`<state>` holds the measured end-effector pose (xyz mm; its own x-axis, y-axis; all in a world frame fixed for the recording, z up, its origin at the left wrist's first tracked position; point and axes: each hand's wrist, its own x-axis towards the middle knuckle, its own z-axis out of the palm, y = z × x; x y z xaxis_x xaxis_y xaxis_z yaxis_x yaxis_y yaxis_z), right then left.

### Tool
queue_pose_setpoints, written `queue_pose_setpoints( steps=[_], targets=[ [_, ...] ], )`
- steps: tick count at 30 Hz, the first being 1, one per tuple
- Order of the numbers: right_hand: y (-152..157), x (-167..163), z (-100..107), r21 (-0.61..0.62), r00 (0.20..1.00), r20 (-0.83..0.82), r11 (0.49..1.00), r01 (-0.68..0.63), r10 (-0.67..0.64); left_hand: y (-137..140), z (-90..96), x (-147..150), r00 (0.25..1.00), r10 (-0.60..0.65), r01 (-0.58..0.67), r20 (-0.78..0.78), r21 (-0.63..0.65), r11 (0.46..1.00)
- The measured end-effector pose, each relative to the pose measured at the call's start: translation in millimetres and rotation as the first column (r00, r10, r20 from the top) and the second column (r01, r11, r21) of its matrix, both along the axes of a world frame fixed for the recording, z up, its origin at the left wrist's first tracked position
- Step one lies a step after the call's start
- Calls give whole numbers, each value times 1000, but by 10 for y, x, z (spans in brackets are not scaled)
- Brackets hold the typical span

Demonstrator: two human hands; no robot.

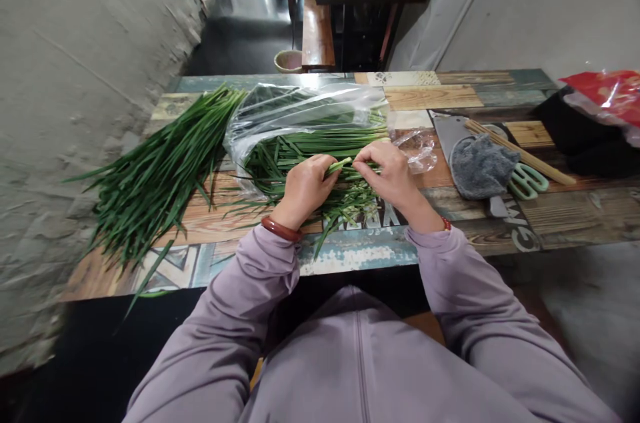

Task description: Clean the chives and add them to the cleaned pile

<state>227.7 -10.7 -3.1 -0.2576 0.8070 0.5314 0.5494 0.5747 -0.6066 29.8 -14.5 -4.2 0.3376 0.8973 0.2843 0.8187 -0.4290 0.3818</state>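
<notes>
My left hand [309, 186] is closed around a garlic chive stalk [341, 165], its pale end pointing right. At that end my right hand [386, 170] pinches with thumb and forefinger; whether its fingertips grip the stalk or a loose bit is too small to tell. Just beyond my hands, a bundle of chives [310, 143] lies partly inside a clear plastic bag [305, 106]. Scraps of chive trimmings [353, 203] are scattered on the table under and in front of my hands. To the left spreads a large pile of chives [165, 166], leaves toward me.
On the right of the wood-patterned table [370, 256] lie a grey cloth [483, 166], green-handled scissors [529, 182], wooden sticks [530, 156] and a cleaver blade [449, 133]. A black bag [575, 133] with red packaging [610, 95] sits at the far right. A wall [90, 76] borders the left.
</notes>
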Motion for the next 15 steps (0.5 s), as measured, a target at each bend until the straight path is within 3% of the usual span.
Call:
queue_pose_setpoints(
  steps=[4,6,9,12,15],
  targets=[
    [-41,104,145,-102,936,-350,992,-77,37,10,-36,-8,1000,3,-3,-2,4,1000],
    [-54,170,207,-102,913,-389,979,-179,126,16,-39,-9,1000,9,-9,4,5,1000],
    [-77,171,224,-19,958,-119,964,-264,260,21,-22,-7,1000,11,-11,12,-1,1000],
    [-100,79,153,125,963,238,979,-163,130,17,-11,-3,1000,13,-13,18,-1,1000],
    [-113,6,74,196,931,364,979,-57,-18,9,-26,0,1000,15,-15,10,11,1000]
  ],
)
